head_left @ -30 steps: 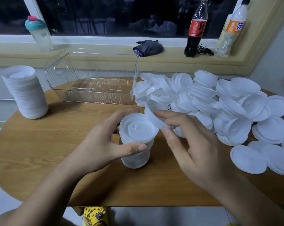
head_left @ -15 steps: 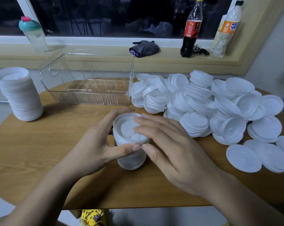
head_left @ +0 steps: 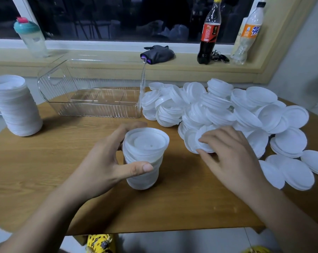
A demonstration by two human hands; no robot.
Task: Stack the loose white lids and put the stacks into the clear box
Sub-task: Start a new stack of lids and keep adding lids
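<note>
A short stack of white lids (head_left: pixel 145 154) stands at the middle of the wooden table (head_left: pixel 45 170). My left hand (head_left: pixel 107 161) grips it from the left, thumb in front and fingers behind. My right hand (head_left: pixel 229 157) lies on the near edge of the big heap of loose white lids (head_left: pixel 227 110), thumb and fingers pinching one lid (head_left: pixel 193 141). The clear box (head_left: pixel 92 92) sits empty at the back left. A taller finished stack of lids (head_left: pixel 13 106) stands at the far left.
On the window sill behind stand a teal-capped bottle (head_left: pixel 31 37), a cola bottle (head_left: pixel 208 33), an orange-label bottle (head_left: pixel 246 33) and a dark cloth (head_left: pixel 158 53). A few flat lids (head_left: pixel 297 172) lie at the right table edge.
My right hand left the top of the stack, where it had set a lid, and moved right to the heap. The left hand kept its grip on the stack.
</note>
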